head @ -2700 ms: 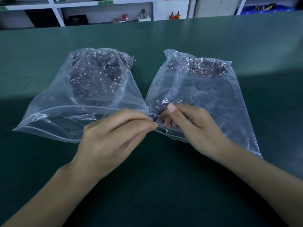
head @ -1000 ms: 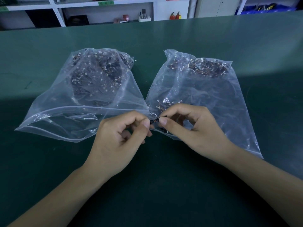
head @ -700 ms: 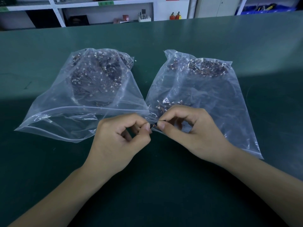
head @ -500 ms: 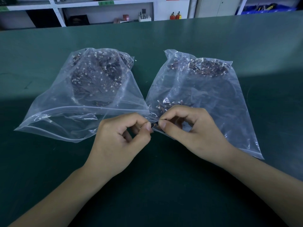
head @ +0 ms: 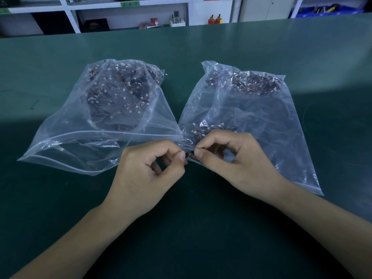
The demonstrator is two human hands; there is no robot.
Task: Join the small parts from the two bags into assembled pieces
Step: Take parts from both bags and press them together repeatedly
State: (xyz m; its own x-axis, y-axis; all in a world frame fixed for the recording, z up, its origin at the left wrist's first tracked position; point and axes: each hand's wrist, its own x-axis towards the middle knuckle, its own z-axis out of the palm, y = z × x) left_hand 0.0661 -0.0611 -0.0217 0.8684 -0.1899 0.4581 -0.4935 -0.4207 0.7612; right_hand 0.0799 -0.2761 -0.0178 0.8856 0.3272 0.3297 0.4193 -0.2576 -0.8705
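Two clear plastic bags lie side by side on the green table (head: pixel 201 228). The left bag (head: pixel 84 141) holds a heap of small dark parts with white tips at its far end. The right bag (head: pixel 281 125) holds a similar heap, with some parts nearer its mouth. Between the bag mouths, my left hand (head: pixel 145 178) and my right hand (head: pixel 237 164) meet fingertip to fingertip. Together they pinch a tiny dark part (head: pixel 190 153) between thumbs and forefingers. Most of that part is hidden by my fingertips.
White shelving (head: pixel 124 9) with small items and two red bottles (head: pixel 214 19) stands beyond the table's far edge. Blue bins (head: pixel 326 9) sit at the back right. One tiny white piece (head: pixel 166 74) lies on the table beside the left bag.
My left hand curled its straight fingers into a pinch. Both hands came together at the small dark part and have stayed nearly still for the last half second.
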